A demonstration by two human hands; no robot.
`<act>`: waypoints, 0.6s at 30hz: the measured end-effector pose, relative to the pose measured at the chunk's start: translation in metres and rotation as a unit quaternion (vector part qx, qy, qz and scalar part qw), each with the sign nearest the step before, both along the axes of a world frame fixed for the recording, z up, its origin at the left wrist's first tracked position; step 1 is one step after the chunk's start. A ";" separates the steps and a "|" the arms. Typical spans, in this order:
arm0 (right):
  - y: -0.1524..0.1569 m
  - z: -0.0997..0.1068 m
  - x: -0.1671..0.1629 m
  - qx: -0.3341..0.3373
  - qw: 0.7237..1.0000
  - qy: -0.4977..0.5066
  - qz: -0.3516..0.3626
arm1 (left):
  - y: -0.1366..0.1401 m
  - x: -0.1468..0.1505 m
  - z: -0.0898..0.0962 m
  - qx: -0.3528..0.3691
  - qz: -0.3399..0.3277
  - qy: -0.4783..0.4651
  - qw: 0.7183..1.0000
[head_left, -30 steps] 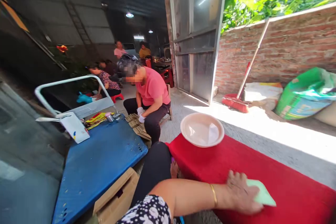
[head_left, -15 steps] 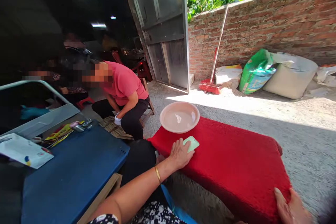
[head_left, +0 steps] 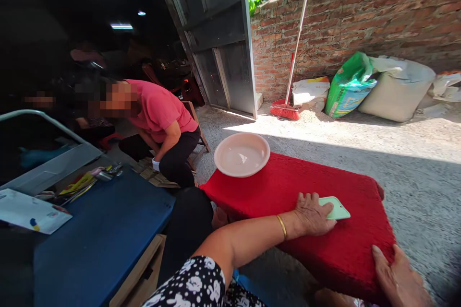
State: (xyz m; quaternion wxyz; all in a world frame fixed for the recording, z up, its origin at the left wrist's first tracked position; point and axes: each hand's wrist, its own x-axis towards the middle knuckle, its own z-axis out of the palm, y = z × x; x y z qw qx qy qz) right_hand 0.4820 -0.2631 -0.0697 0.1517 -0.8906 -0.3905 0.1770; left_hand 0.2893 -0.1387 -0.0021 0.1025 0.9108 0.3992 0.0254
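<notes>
My left hand (head_left: 314,213), with a gold bangle at the wrist, is closed on a pale green flat plastic scraper (head_left: 338,208). The scraper lies against a bench top covered in fuzzy red cloth (head_left: 288,189). At the near right corner of that bench is my right hand (head_left: 401,271), its thumb and fingers gripping the corner from either side. Some of its fingers are hidden. A pale pink basin (head_left: 242,154) with what looks like water in it rests by the bench's far left end.
A blue-topped table (head_left: 104,230) stands at left, bearing a white packet (head_left: 32,211) and small tools. A person in a pink shirt (head_left: 162,110) sits bent over beyond it. A broom (head_left: 293,57), a red dustpan (head_left: 284,109) and sacks (head_left: 398,88) line the brick wall.
My left hand has slid the scraper rightward along the red cloth, from near the basin toward my right hand. My right hand stays at the corner. The view has shifted slightly.
</notes>
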 end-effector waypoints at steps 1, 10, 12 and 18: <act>0.000 -0.001 0.000 0.008 1.000 0.007 -0.005 | 0.007 -0.021 0.003 0.003 0.030 0.005 1.000; 0.001 0.000 -0.006 0.042 0.998 0.022 -0.032 | 0.013 -0.205 0.024 0.010 0.309 0.116 0.944; 0.001 0.008 -0.010 0.025 0.999 0.014 -0.033 | 0.006 -0.203 0.025 0.019 0.305 0.108 0.946; 0.000 0.022 -0.018 -0.011 1.000 0.009 -0.020 | -0.006 -0.090 0.030 -0.003 0.143 0.037 0.989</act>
